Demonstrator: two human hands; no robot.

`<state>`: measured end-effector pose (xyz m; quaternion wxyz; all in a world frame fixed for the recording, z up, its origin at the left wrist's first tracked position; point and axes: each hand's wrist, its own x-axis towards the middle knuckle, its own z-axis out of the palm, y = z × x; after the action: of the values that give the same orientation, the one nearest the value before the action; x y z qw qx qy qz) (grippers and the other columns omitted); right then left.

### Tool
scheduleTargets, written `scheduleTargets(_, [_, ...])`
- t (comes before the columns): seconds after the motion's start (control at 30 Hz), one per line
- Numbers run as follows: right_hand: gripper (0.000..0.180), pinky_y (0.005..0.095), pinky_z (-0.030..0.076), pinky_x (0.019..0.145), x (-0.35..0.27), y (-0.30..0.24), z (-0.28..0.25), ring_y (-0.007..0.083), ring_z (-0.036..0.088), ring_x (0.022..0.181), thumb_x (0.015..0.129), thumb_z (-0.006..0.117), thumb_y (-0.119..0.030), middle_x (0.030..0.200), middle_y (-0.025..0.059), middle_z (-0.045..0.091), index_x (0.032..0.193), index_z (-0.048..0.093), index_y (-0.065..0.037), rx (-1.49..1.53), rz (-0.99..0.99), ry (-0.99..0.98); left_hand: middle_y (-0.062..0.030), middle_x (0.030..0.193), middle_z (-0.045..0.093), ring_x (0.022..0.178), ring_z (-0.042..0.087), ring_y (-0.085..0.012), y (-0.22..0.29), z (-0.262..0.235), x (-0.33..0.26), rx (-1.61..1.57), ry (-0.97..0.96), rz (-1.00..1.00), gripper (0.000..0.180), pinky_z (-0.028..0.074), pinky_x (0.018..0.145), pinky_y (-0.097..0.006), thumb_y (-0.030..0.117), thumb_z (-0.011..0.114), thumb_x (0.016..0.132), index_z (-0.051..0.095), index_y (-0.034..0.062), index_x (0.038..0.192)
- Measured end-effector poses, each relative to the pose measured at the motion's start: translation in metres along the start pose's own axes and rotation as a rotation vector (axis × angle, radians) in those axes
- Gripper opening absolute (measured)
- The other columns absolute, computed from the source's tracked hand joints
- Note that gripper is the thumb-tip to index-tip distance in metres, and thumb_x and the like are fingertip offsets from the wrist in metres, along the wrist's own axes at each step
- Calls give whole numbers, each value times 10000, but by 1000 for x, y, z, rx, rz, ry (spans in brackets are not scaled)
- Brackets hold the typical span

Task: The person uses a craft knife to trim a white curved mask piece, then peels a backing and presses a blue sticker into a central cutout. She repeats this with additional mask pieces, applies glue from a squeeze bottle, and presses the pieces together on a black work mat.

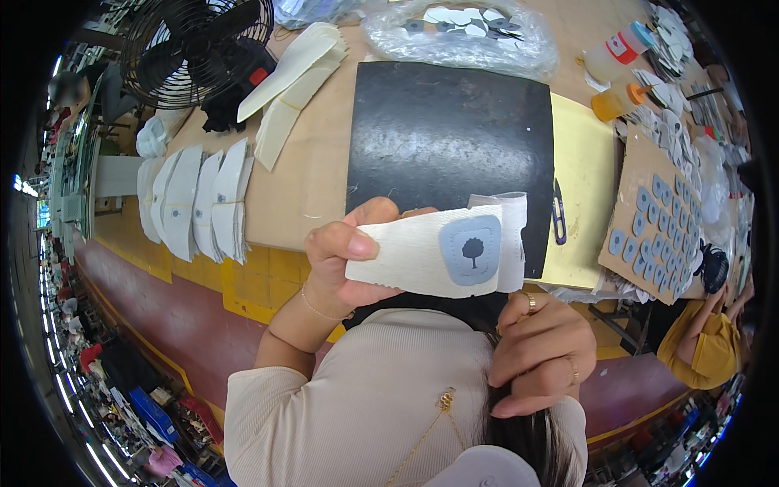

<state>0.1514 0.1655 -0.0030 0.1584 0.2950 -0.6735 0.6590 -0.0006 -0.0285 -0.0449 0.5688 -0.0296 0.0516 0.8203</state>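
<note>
the left hand [341,252] has its thumb laid flat across the near face of a cream fabric piece [438,252], the other fingers [381,213] curled over the top edge behind it, so the fingers are clamped on the piece's left end. the piece is held up in the air, above the near edge of the counter [300,170], lying roughly level with a slight downward tilt to the right; a grey patch with a dark tree shape [471,250] sits on its right part, and its right end is folded back. the left wrist bends upward from a cream sleeve at the lower edge. the right hand [540,353] is lower and apart from the piece, fingers bent together and resting in dark hair [519,430], holding nothing that can be seen. behind the piece lies a black mat [446,138] on a yellow sheet [584,170], with blue snips [559,213] just right of the mat. stacks of cream pieces [199,203] stand along the counter's left edge, well apart from the hands. a brown board with grey patches [649,219] overhangs the right edge. a black fan [195,49] stands at the far left corner. the middle of the mat is bare.
</note>
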Motion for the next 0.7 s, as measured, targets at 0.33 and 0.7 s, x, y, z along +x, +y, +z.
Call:
scheduleTargets(0.33, [319, 318, 355, 573, 7, -1, -3, 185, 548, 517, 794, 847, -141, 728, 75, 644, 677, 563, -53, 103, -173, 102, -191, 1052, 697, 1102, 653, -396, 0, -12, 1, -58, -102, -39, 40, 533, 972, -554, 123, 577, 727, 550, 110, 752])
scheduleTargets(0.7, [309, 318, 357, 600, 6, 1, -4, 160, 604, 527, 800, 865, -210, 743, 65, 713, 725, 594, -81, 80, -151, 47, -206, 1111, 685, 1165, 629, -418, 0, -15, 4, -88, -164, -61, 25, 502, 1035, -570, 113, 574, 747, 567, 115, 771])
